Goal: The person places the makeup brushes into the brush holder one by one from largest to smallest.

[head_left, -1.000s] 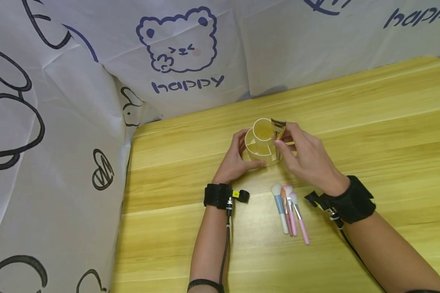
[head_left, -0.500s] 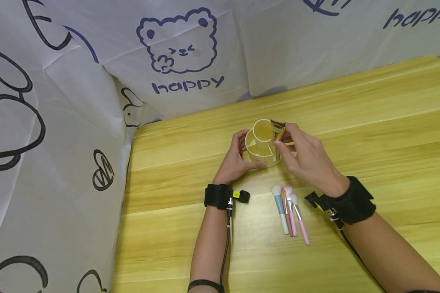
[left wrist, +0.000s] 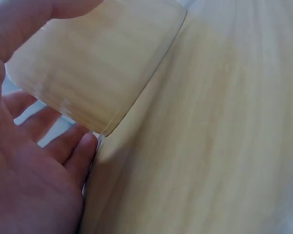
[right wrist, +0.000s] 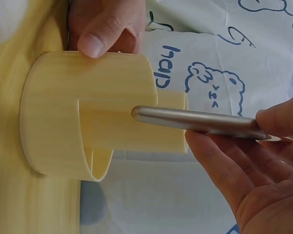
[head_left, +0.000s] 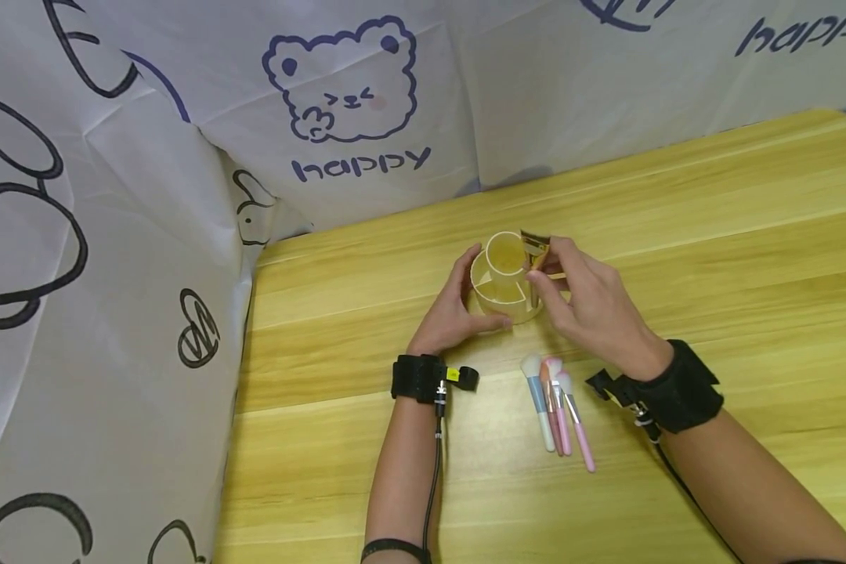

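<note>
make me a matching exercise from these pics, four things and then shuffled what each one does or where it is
1 left hand
2 right hand
3 loose brushes
4 bear

a lying on the table
b pinches a brush
c on the cloth, above "happy"
d grips the holder

Pairs: 1-d, 2-b, 3-a, 4-c

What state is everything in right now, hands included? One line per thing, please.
Clear tiered holder: upright on the table.
Left hand: grips the holder's side.
Right hand: pinches a brush.
Held brush: bristles up, handle end down; whether it is inside the holder is unclear.
Four loose brushes: lying together on the table, bristles toward the holder.
Wrist straps: fastened, one round each wrist.
Printed cloth: hanging, creased.
</note>
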Action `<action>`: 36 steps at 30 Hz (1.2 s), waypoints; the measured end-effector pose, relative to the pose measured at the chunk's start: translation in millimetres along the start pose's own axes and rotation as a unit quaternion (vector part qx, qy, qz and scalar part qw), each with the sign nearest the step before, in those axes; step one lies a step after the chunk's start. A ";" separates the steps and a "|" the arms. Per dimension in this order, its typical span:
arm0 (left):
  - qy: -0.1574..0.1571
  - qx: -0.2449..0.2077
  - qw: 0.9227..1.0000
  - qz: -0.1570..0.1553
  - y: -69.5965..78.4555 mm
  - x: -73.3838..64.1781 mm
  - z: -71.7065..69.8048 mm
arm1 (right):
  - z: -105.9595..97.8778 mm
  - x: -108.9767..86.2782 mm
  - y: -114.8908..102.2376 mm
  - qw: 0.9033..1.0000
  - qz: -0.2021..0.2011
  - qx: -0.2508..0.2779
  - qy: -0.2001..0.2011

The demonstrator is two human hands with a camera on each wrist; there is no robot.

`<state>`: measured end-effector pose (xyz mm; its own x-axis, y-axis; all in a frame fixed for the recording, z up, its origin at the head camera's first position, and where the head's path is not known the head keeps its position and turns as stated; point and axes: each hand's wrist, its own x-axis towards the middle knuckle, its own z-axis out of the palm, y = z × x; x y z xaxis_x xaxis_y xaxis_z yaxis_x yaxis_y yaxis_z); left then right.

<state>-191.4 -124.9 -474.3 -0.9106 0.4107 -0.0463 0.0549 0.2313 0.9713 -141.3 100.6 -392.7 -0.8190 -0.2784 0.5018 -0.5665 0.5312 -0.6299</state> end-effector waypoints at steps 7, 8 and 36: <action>-0.009 0.003 1.000 -0.001 -1.0 0.0 -2.3 | -0.5 0.0 -0.4 1.000 -0.008 -0.016 0.005; -0.009 0.003 1.000 0.000 -1.2 0.1 -2.3 | -0.6 0.0 -0.5 1.000 -0.007 -0.015 0.005; 0.000 0.011 1.000 -0.013 -1.6 -1.0 -0.9 | 1.6 0.4 -2.8 1.000 -0.018 -0.014 0.015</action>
<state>-190.9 -126.4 -475.6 -0.9122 0.4034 -0.0717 0.0399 0.2618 0.9643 -140.2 97.8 -391.7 -0.7951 -0.2741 0.5409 -0.5921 0.5437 -0.5949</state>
